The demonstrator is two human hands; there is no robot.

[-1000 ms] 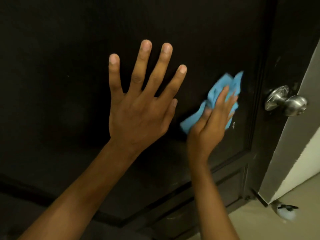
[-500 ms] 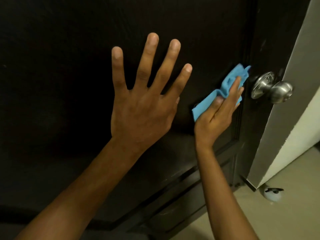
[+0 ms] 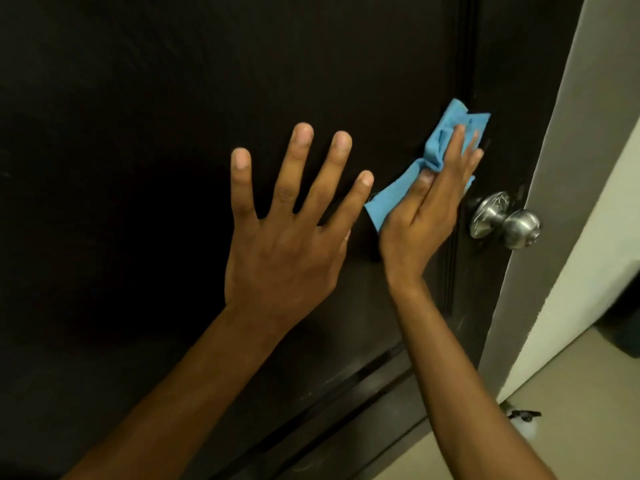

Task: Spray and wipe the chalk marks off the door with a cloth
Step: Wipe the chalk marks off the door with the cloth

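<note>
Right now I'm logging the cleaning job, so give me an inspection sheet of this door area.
Surface: dark door, panelled; no clear chalk marks visible.
Job's things: blue cloth pressed against door beside its right edge; spray bottle on floor by the door's edge, mostly hidden.
Clutter: nothing seen.
Hands: left hand flat on door, fingers spread; right hand presses cloth with straight fingers.
Cables: nothing seen.
Surroundings: metal doorknob, pale wall, light floor.

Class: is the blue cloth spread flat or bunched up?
Bunched: the cloth shows folds and creases under the right hand pressing it on the door.
</note>
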